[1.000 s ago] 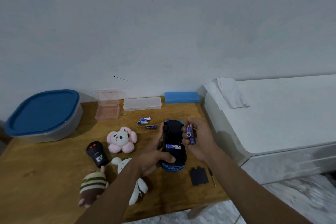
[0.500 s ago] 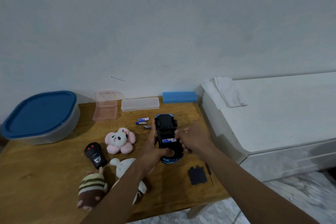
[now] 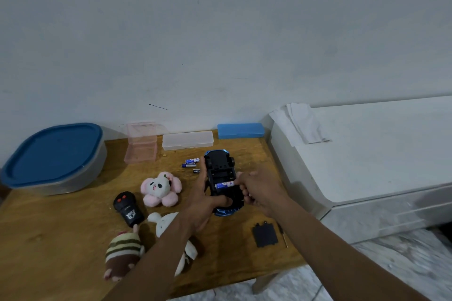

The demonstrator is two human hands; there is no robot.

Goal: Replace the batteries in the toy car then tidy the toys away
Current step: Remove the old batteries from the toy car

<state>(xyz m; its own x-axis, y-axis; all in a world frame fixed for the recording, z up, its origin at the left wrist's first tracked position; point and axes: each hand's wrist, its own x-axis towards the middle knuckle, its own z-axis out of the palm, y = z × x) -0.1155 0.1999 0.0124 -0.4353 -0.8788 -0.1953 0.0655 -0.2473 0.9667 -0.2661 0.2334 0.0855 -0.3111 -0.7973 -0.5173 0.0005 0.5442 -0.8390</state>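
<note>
The blue toy car (image 3: 220, 166) lies upside down above the wooden table (image 3: 49, 227), its battery compartment open. My left hand (image 3: 204, 200) grips the car from the left side, thumb across its underside. My right hand (image 3: 256, 190) has curled fingers at the right end of a blue-and-white battery (image 3: 224, 185) that sits in the compartment. Three loose batteries (image 3: 190, 165) lie on the table just left of the car. The black battery cover (image 3: 265, 234) and a small screwdriver (image 3: 282, 237) lie near the table's front right.
A pink plush (image 3: 160, 188), black remote (image 3: 128, 209), white bunny plush (image 3: 166, 225) and striped plush (image 3: 123, 254) lie left of my arms. A blue-lidded tub (image 3: 53, 154) stands far left. Pink (image 3: 141, 146), clear (image 3: 187, 140) and blue (image 3: 241, 131) boxes line the wall. A white cabinet (image 3: 367, 154) abuts the table's right.
My right hand, which held batteries up beside the car, has come down onto the compartment. The car now lies flatter, with a battery across the compartment.
</note>
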